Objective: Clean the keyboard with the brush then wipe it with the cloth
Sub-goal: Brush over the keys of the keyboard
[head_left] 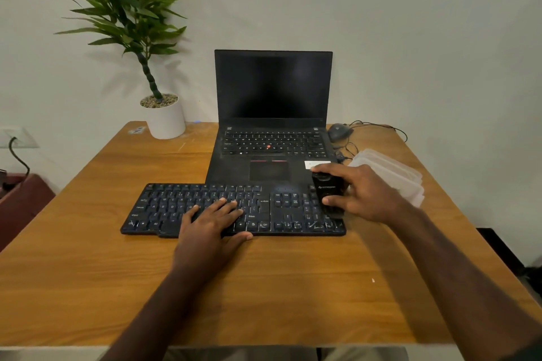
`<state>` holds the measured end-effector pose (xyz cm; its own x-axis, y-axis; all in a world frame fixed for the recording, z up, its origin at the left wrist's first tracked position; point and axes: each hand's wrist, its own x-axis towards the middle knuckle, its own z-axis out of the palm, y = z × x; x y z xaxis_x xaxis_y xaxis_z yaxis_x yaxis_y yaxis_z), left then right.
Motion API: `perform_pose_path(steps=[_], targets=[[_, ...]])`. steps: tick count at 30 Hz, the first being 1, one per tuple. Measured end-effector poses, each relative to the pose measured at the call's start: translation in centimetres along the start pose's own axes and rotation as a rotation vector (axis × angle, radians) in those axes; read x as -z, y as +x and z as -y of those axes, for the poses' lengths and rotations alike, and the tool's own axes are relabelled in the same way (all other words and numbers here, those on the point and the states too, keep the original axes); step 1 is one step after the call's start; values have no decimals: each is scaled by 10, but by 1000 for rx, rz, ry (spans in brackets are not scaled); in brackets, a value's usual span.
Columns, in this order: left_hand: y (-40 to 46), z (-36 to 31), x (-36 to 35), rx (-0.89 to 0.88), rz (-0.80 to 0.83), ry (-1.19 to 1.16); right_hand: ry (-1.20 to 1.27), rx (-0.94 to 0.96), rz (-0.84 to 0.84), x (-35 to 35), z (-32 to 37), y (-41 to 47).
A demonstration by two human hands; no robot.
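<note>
Room: I see a plain pale wall behind a wooden table (88, 272), with a wall socket and cable at the left edge.
Table: a potted plant (164, 114) stands at the far left; an open laptop (272, 114) with a dark screen sits at the far middle, a wired mouse (338, 130) just right of it.
Keyboard: the black keyboard (164, 208) lies flat in front of the laptop, its far edge touching the laptop's front.
Cloth: I make out a pale folded cloth (393, 176) at the right, near the keyboard's end.
Left hand: my left hand (211, 228) rests palm down, fingers spread flat on the keys.
Right hand: my right hand (363, 196) is curled around a black brush (330, 193), thumb and fingers gripping it above the number pad; its bristle end is too dark to make out.
</note>
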<state>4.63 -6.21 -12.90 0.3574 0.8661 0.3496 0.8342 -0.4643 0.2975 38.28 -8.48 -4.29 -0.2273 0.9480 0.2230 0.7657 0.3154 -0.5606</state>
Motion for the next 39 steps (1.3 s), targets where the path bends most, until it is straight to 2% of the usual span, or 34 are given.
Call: perform_pose_path(steps=[2, 6, 13, 16, 24, 31, 35, 39], targets=[[-1, 0, -1, -2, 12, 8, 87, 32, 5, -15, 6, 1], [-2, -2, 0, 2, 13, 1, 272, 75, -114, -28, 12, 9], [-1, -3, 2, 11, 42, 13, 131, -4, 82, 4, -4, 0], [0, -2, 1, 15, 53, 11, 71, -59, 57, 16, -9, -3], [0, -5, 3, 18, 57, 6, 281, 35, -22, -34, 20, 18], [-1, -3, 2, 8, 51, 4, 149, -8, 66, -8, 7, 7], [0, -1, 1, 9, 47, -4, 76, -38, 30, 9, -9, -5], [0, -2, 1, 10, 52, -10, 216, -2, -15, -16, 0, -1]])
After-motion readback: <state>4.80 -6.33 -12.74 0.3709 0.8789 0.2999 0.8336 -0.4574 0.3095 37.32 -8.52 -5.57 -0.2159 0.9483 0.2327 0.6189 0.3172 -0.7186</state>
